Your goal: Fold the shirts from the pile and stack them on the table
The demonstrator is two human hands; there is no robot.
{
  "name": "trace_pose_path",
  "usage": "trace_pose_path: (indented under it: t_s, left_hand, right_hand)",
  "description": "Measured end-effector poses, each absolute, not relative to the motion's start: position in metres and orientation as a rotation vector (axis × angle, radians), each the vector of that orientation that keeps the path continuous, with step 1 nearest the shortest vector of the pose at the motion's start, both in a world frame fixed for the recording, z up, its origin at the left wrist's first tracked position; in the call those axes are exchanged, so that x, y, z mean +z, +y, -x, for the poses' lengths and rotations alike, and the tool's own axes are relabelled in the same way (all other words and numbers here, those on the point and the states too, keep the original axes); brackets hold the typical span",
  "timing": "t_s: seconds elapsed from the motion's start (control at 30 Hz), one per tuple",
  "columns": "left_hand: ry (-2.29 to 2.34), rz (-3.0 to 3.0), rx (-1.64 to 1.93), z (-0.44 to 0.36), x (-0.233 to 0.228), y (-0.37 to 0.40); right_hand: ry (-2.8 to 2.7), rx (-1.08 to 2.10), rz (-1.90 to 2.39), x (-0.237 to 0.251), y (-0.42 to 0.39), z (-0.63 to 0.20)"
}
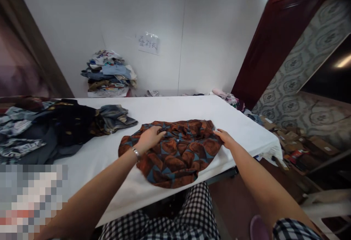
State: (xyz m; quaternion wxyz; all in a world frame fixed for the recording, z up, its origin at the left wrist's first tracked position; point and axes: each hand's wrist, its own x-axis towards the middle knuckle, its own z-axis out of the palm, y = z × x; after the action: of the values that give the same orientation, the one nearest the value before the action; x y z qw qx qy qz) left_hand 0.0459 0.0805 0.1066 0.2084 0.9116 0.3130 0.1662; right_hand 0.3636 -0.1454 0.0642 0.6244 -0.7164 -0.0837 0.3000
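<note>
Main item: qty 1 patterned garment [181, 156], brown w/ blue. Lies spread on the white-covered table [170, 104], close to the near edge, btwn the L edge and the near R corner. Rounded at the near side; wrinkled throughout, esp. bunched toward the far side.

Hands in view: 2, both bare, both on the garment.

1. Left hand [149, 137]: laid over the far L part of the garment, fingers bent, thumb toward R. Not determinable in this view: pinch or mere press. Fitted w/ 1 metallic wristband [136, 154].
2. Right hand [225, 138]: at the R side of the garment, thumb and fingertips together, pinching the fabric margin.

Surroundings:

- Along table L edge: 1 loose heap of clothes [76, 123], mostly dark; pcs. overlapping, not countable. Near the garment, but apart from it.
- Beyond far edge, L side: 1 tall clothes stack [111, 72], multiple pcs.
- Near far R corner: 1 low cloth pile [230, 98], incl. 1 pink pc.
- On wall [219, 31] past far edge: 1 paper sheet [148, 43] w/ 3 handwritten chars.
- Past R edge: 1 dark red door [270, 37], 1 dark screen [329, 73], several cardboard boxes [325, 146].
- Below near edge: checked clothing [197, 209]; on floor, 1 purple container [258, 227], partly hidden.
</note>
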Motion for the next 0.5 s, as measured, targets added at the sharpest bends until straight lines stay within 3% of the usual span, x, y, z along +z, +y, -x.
trace_pose_path:
  t_s: [0.23,0.5]
  left_hand:
    - [1.301,-2.619,0.198,-0.074,0.094,0.141]
    - [1.267,-2.557,0.047,-0.112,0.089,0.159]
  right_hand:
    - [-0.477,0.935,1.719,0.074,-0.143,-0.338]
    - [-0.376,0.891,1.523,0.069,-0.140,-0.338]
